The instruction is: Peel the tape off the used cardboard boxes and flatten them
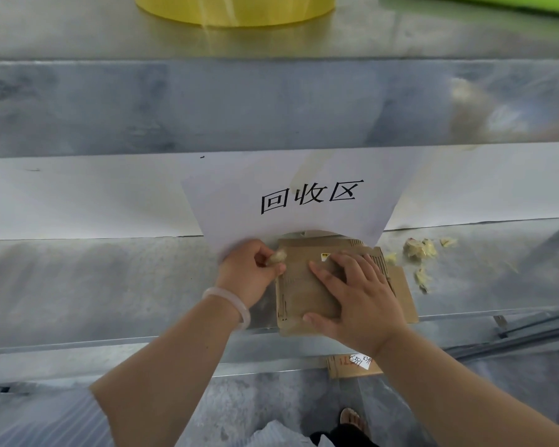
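Note:
A flattened brown cardboard box lies on the metal shelf, partly under a hanging white paper sign. My right hand presses flat on top of the cardboard with its fingers spread. My left hand sits at the box's left edge and pinches a crumpled wad of peeled tape between thumb and fingers. A white bangle circles my left wrist.
Several crumpled yellowish tape scraps lie on the shelf to the right of the box. The white paper sign with black characters hangs over the shelf's back. A yellow roll stands on the upper surface. Another cardboard piece lies below the shelf edge.

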`<state>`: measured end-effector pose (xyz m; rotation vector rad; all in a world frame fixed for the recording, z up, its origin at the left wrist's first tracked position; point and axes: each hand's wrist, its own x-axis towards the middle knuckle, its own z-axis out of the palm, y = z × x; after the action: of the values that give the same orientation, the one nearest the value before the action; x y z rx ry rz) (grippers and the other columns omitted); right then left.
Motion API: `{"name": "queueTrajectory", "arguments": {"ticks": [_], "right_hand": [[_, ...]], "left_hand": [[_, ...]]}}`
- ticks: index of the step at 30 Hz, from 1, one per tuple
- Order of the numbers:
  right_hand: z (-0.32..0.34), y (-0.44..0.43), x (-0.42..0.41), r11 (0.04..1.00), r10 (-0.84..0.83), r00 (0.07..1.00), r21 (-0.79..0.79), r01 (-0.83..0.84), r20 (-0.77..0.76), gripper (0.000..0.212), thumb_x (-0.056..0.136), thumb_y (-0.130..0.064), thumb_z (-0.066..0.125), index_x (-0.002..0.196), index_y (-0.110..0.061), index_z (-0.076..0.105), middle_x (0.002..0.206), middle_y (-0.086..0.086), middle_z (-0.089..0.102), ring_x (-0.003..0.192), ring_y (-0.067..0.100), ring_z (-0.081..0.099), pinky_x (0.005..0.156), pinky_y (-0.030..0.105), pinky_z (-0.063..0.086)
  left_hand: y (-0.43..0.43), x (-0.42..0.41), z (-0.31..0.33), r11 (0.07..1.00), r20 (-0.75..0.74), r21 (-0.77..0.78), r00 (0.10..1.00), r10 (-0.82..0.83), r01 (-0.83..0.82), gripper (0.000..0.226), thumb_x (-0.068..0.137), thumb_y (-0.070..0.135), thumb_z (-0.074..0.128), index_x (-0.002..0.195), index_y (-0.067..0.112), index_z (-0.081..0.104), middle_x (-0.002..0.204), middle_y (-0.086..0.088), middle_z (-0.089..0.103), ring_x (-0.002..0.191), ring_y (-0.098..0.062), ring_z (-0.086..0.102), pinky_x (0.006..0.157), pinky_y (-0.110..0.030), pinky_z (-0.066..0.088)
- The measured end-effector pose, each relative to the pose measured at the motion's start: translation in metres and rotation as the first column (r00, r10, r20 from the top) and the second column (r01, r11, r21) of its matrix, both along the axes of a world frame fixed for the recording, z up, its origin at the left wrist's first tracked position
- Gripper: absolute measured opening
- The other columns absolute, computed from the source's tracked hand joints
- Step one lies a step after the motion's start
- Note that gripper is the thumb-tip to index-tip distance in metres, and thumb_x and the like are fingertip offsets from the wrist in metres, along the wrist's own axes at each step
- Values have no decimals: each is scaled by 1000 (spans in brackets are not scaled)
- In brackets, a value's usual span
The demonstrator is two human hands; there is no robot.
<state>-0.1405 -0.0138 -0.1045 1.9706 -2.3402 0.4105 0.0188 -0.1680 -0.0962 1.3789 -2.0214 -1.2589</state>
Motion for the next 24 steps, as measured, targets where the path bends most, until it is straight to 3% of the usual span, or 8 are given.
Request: {"name": "queueTrajectory", "arguments": {"ticks": [5,8,11,14,16,18,20,24], "right_hand": [[1,0,1,1000,-6,1000,-10,6,-1,80,74,-81,49,138,-35,53,130,5,53,129,28,45,117,50,26],[2,0,1,1000,-8,1000,12,8,-1,80,75,-82,47,140,-35,51,131,5,53,130,28,45,118,49,23],[2,0,1,1000,-8,1000,17,8,-2,80,75,-81,47,140,-35,51,131,5,53,130,29,45,118,50,24],[2,0,1,1000,-9,1000,12,9,5,80,74,-81,48,140,-35,51,131,6,53,130,29,45,118,50,24],[2,0,1,1000,-8,1000,12,8,5,80,74,-81,48,140,-35,51,131,6,53,130,29,45,117,50,25],[3,0,1,1000,-9,1000,16,9,11,80,74,-81,48,140,-35,51,131,6,53,130,29,45,117,50,25],[3,0,1,999,-10,1000,31,10,6,81,74,-81,47,141,-36,49,133,6,52,131,29,44,118,50,24],[3,0,1,999,-8,1000,43,8,3,81,76,-83,45,141,-36,49,134,6,52,132,29,43,118,50,24]], "left_hand": [[-8,-8,2,984,-141,134,980,138,-120,23,76,15,77,77,30,59,79,-1,66,85,-29,68,80,-51,56],[-6,-14,1,984,-142,74,975,169,-160,29,78,20,74,85,42,55,80,1,68,79,-22,67,78,-43,56],[-4,-15,2,984,-133,43,975,177,-172,24,81,17,73,91,33,58,82,8,68,80,-11,66,82,-33,54],[-4,-11,8,999,-120,-11,992,41,-42,19,85,19,71,102,27,68,85,18,67,81,6,61,85,-18,49],[-5,-7,9,993,-45,-96,997,-67,63,20,91,25,63,109,28,71,88,16,68,83,4,61,83,-16,45],[-9,-5,10,988,-11,-98,992,-122,121,20,95,24,58,106,30,73,93,6,72,89,-9,63,88,-25,46],[-17,-2,12,990,-36,-47,990,-135,133,24,91,17,63,91,39,72,89,11,72,88,-8,63,92,-31,50],[-31,1,20,983,-8,-42,984,-178,178,28,83,9,73,78,36,67,80,18,64,69,6,60,66,-4,43]]}}
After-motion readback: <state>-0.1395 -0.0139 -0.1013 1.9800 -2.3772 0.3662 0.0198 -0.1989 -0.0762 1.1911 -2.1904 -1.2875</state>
